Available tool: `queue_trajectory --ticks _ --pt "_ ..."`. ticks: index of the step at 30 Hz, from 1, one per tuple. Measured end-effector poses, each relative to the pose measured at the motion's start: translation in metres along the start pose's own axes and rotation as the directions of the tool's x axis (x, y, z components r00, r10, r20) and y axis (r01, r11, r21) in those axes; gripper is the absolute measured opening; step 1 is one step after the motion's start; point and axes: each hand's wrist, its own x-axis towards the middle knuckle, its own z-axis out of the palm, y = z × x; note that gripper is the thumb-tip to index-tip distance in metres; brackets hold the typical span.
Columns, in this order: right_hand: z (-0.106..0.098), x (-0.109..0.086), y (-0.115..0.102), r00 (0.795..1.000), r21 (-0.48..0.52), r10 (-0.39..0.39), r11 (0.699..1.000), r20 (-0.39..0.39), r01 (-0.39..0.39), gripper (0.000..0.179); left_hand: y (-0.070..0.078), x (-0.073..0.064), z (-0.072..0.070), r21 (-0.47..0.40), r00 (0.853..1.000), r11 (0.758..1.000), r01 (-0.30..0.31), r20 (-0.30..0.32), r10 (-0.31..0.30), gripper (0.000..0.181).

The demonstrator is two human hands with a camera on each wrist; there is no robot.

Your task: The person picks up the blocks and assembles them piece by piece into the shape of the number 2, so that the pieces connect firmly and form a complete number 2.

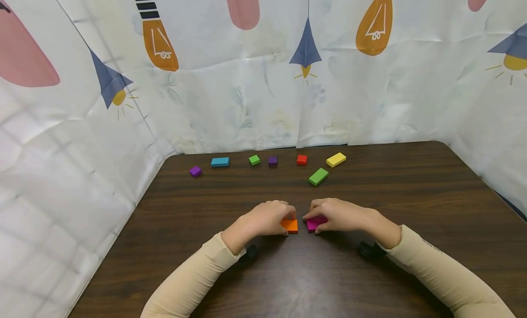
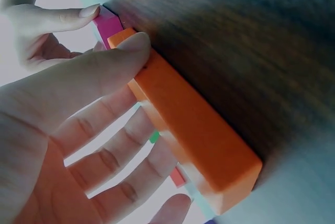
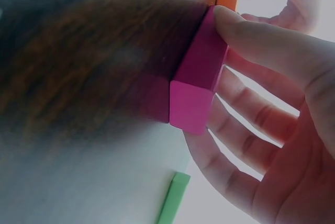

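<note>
An orange block [image 1: 290, 226] lies on the dark table, and my left hand [image 1: 268, 218] grips it with the thumb on the near side and fingers on the far side. In the left wrist view the orange block [image 2: 188, 124] looks long and flat-sided. Just to its right, my right hand [image 1: 342, 214] pinches a magenta block [image 1: 314, 223] between thumb and fingers. The right wrist view shows the magenta block [image 3: 201, 62] resting on the table surface. A small gap separates the two blocks in the head view.
Along the table's [image 1: 164, 254] far side lie a purple block [image 1: 195, 171], a blue block [image 1: 220, 162], a small green block [image 1: 254, 159], a dark purple block [image 1: 272, 161], a red block [image 1: 302, 159], a yellow block [image 1: 336, 159] and a longer green block [image 1: 318, 176]. A printed curtain [image 1: 263, 94] hangs behind.
</note>
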Motion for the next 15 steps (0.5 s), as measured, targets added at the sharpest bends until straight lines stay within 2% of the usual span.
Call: queue_trajectory --ticks 15 --pt "0.0007 -0.0003 -0.0012 1.0 0.005 0.006 1.0 -0.016 -0.006 0.037 -0.0009 0.0001 0.0007 0.001 1.0 1.0 -0.004 0.0 0.004 0.031"
